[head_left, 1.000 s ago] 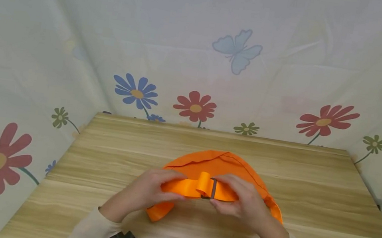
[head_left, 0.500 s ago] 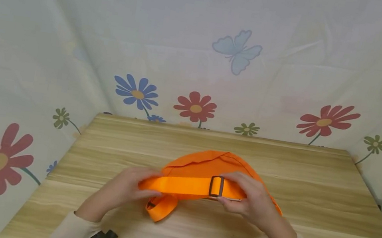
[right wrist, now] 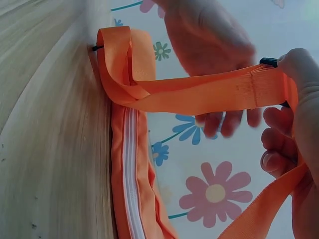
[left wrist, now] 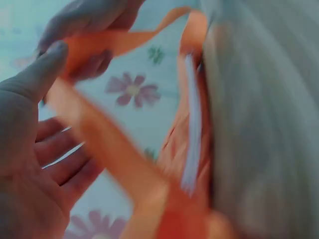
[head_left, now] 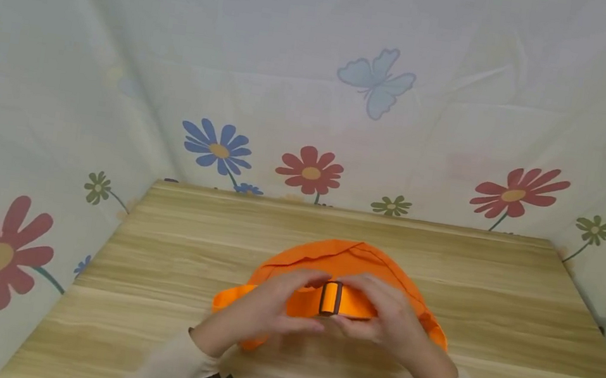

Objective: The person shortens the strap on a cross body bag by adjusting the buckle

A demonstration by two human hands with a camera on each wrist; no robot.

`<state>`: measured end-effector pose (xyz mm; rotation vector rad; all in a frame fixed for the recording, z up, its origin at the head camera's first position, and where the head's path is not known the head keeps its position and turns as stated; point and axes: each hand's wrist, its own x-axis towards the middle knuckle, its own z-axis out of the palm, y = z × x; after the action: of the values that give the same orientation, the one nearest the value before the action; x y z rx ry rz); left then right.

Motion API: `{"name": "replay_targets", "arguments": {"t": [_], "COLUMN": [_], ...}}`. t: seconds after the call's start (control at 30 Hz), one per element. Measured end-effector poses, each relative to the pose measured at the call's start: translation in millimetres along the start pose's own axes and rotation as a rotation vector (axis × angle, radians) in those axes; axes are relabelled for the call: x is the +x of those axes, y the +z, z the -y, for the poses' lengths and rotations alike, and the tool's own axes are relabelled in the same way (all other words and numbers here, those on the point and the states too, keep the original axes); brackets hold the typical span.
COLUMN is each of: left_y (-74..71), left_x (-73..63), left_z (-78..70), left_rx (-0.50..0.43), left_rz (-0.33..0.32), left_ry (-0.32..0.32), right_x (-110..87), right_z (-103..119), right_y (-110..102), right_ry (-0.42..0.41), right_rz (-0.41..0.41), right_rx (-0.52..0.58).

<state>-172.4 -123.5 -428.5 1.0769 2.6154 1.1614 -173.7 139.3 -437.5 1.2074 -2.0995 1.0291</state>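
An orange fabric waist bag (head_left: 348, 260) lies on the table, its white zipper (right wrist: 130, 169) seen along one edge in the right wrist view. Its orange webbing strap (head_left: 358, 305) is raised in front of it and carries a black slide buckle (head_left: 330, 299). My right hand (head_left: 389, 312) pinches the strap beside the buckle, thumb below and fingers above. From the other side my left hand (head_left: 266, 312) comes up to the buckle, thumb and fingers spread apart around the strap. In the left wrist view its fingers (left wrist: 65, 162) are loosely extended behind the strap.
The wood-grain table (head_left: 188, 231) extends around the bag. Behind it and at the sides hangs a pale curtain (head_left: 275, 51) printed with flowers and a butterfly. A strap loop (head_left: 231, 296) sticks out left of the bag.
A strap loop at the buckle was drawn flat as my left hand pulled leftward along the strap. Since then that hand has come back right to the buckle; my right hand keeps its pinch.
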Motion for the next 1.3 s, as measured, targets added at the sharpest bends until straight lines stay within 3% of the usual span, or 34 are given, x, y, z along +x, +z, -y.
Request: {"name": "replay_targets", "arguments": {"t": [0.1,0.23,0.4,0.63,0.83,1.07,1.3], "left_y": [11.7,15.1,9.6,3.3,2.2,2.2,4.2], "left_x": [5.9,6.1,3.4,-1.5,-2.3,-4.5,-5.2], "left_z": [-2.0,1.0,6.9,6.6,5.4,5.5,5.9], "left_rx": [-0.038,-0.062,-0.008,0.083,0.135,0.102,0.030], "left_rz": [-0.012,-0.067,-0.089,-0.061,-0.071,-0.087,-0.109], "left_ry": [-0.035,-0.072,-0.011,-0.001,0.076,0.046,0.065], "right_x": [-0.5,-3.5,-8.4,-9.3,-9.2,-11.5,-11.2], "right_z": [1,0,-3,-1,-1,-5,-3], "right_y": [-1,-11,-29,-40,-33,-18,-10], "right_ry": [0.001,0.009,0.045,0.064,0.013,0.018,0.072], "right_rz": [0.015,0.047,0.126,0.236,0.167,0.016,0.003], "right_rx": [-0.005,-0.075,-0.200,-0.245,-0.212,-0.049,0.022]}}
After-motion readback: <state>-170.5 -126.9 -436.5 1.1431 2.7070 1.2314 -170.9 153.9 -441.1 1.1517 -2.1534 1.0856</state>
